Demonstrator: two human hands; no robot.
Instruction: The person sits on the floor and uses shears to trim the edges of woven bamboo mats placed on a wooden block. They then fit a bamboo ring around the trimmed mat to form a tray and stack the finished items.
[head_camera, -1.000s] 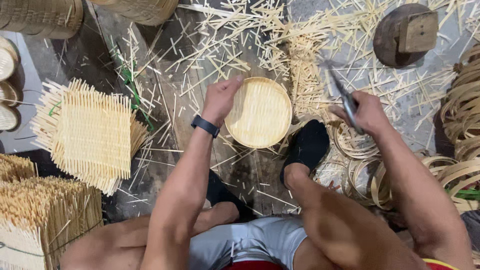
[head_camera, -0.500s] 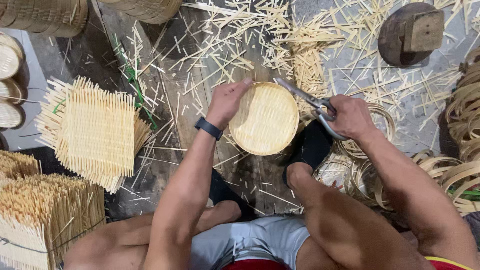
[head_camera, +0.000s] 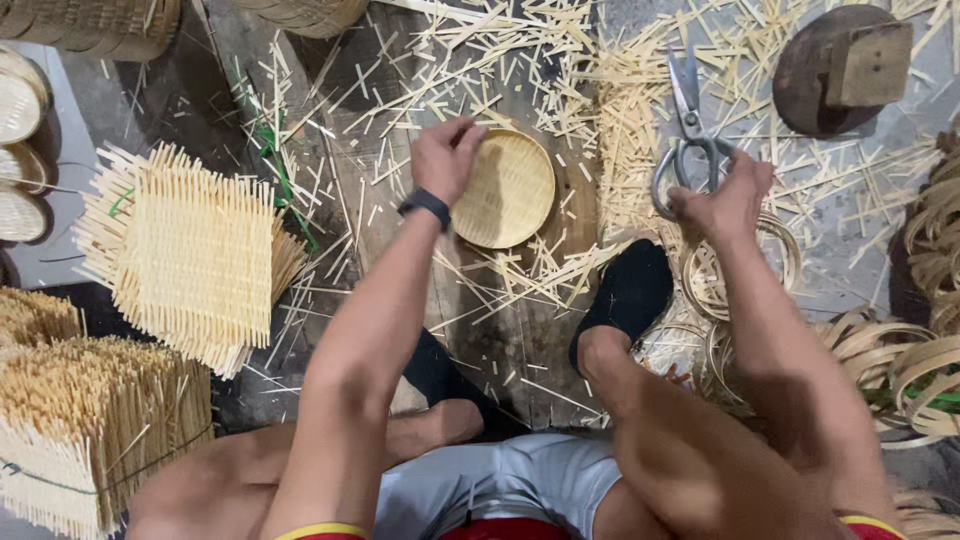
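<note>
The scissors (head_camera: 688, 135) have come away from the round woven tray (head_camera: 508, 188): half a second ago their blades reached its rim, now they lie on the floor (head_camera: 870, 250) to its right among bamboo offcuts (head_camera: 620, 110). The right hand (head_camera: 725, 200) rests loosely curled at their handles. The left hand (head_camera: 445, 155) still grips the tray's left rim, so trimming looks paused or finished.
</note>
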